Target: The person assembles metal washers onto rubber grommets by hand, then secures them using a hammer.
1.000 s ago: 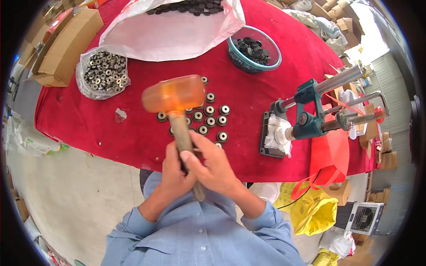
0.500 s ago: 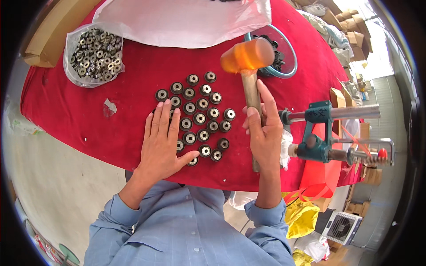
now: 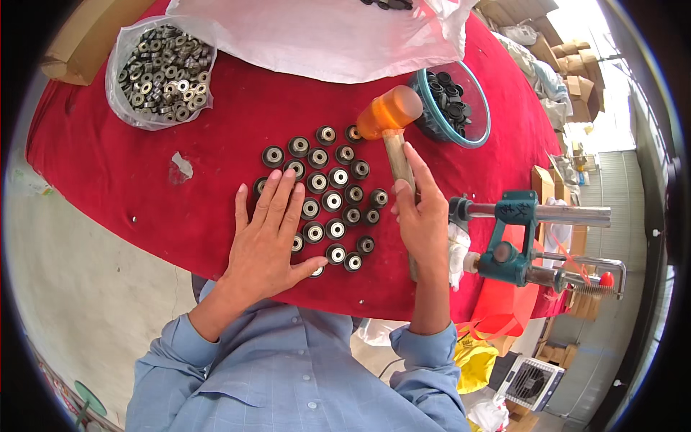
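A cluster of round black parts [image 3: 332, 201], each with a metal bearing set in its middle, stands in loose rows on the red cloth. My left hand [image 3: 265, 237] lies flat over the cluster's left side, fingers stretched and slightly spread, hiding some of the parts. My right hand [image 3: 423, 223] is wrapped round the wooden handle of a mallet [image 3: 389, 113], to the right of the cluster. The mallet's translucent orange head partly covers the farthest right part; whether it touches that part I cannot tell.
A clear plastic bag [image 3: 113, 93] of loose bearings stands far left. Black caps fill a blue-rimmed bowl [image 3: 484, 108] beyond the mallet. White sheeting [image 3: 317, 43] lies at the back. A green hand press [image 3: 507, 263] stands at the right, beside a red bag [image 3: 500, 306].
The mallet head has come left and nearer, over the edge of the cluster. My left hand stays flat on the parts. The whole view has shifted slightly.
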Demonstrator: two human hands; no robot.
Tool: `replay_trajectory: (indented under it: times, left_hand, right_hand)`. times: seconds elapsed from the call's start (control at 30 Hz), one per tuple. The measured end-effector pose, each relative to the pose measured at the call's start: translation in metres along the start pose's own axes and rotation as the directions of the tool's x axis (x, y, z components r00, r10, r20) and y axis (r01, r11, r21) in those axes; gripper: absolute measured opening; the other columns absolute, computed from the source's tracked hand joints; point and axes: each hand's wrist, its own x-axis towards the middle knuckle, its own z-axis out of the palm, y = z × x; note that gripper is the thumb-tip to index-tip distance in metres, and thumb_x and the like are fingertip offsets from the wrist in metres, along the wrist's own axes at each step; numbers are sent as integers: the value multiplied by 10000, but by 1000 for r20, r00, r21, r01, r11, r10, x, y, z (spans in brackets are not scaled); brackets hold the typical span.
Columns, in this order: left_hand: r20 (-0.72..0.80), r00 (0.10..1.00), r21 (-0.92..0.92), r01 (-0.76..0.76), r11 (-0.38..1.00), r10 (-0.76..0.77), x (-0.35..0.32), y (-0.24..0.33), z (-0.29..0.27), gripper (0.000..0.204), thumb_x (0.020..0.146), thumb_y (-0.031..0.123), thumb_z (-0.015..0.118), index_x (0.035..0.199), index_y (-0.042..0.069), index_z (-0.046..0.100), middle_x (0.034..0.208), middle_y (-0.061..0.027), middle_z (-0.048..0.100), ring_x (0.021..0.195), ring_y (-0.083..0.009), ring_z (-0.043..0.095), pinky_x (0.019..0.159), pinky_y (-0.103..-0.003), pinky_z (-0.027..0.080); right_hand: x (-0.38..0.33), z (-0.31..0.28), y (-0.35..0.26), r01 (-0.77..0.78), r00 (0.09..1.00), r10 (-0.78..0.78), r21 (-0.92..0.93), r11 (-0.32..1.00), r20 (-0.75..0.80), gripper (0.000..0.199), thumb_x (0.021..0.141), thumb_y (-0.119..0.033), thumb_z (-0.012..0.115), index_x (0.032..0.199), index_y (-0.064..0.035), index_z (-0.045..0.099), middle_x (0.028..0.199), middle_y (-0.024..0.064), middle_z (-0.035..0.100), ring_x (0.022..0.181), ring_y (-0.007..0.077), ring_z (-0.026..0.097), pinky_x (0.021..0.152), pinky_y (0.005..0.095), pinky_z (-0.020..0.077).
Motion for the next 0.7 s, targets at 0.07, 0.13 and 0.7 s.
replay_trajectory:
  times: [0.07,0.13,0.7]
  left_hand:
    - [0,1000,-29,-21,999,21,-2,-2,-2,1179,826,631,807,1653,-61,331,1755,-244,279,1654,-408,226,1325,-620,157]
    - [2,1000,-54,-26,998,26,-2,-3,-1,1184,820,633,809,1653,-61,331,1753,-244,285,1652,-408,232,1324,-622,160]
    - [30,999,-36,-34,999,35,1,1,-1,1158,844,629,801,1628,-102,362,1745,-243,309,1652,-373,246,1331,-602,169]
  right_hand:
    - [-7,-4,-25,9,1000,-9,46,999,9,564,1078,-38,571,1636,-98,510,970,21,703,717,44,563,649,219,515]
    - [-15,-5,-38,13,1000,-13,88,996,6,560,1079,-40,572,1633,-104,517,983,19,707,723,39,563,643,209,508]
    - [-45,-8,-31,31,999,-28,111,993,-34,522,1094,-66,575,1614,-91,542,939,-4,703,722,53,573,675,225,508]
